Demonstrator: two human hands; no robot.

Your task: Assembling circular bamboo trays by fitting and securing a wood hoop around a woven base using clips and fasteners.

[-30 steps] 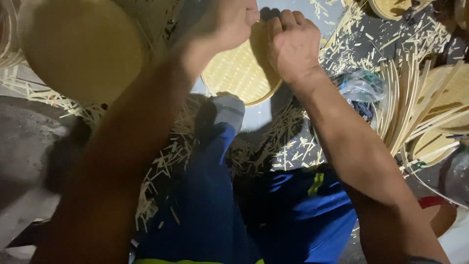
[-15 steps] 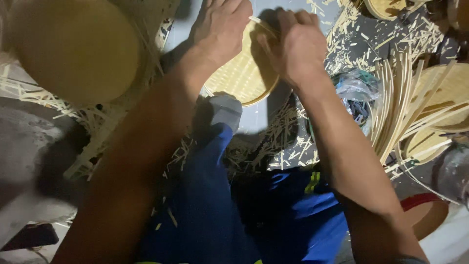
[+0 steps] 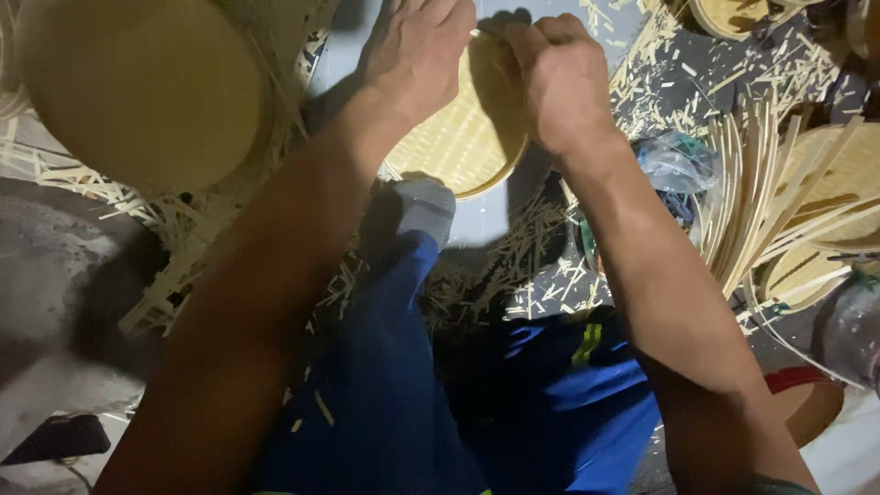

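A small round woven bamboo tray (image 3: 463, 147) sits at the top centre, held between both hands just beyond the person's raised knee. The left hand (image 3: 417, 50) lies over its upper left rim, fingers curled down onto the edge. The right hand (image 3: 559, 78) is clenched around the upper right rim, knuckles facing the camera.

Compared with half a second ago, the hands and tray sit in almost the same place; the left hand has crept slightly further over the rim, and a second ago both hands were a little closer to the top edge.

Much of the tray is covered by the two hands, and the fingertips of the left hand are cut off at the top of the picture, so what they pinch cannot be made out.

Below the hands are blue trousers (image 3: 394, 394) with a grey knee patch. Left of the left hand is a large round bamboo lid (image 3: 137, 92), blurred. Right of the right hand stand curved bamboo strips (image 3: 747, 202), with splinters (image 3: 541, 257) scattered on the floor.
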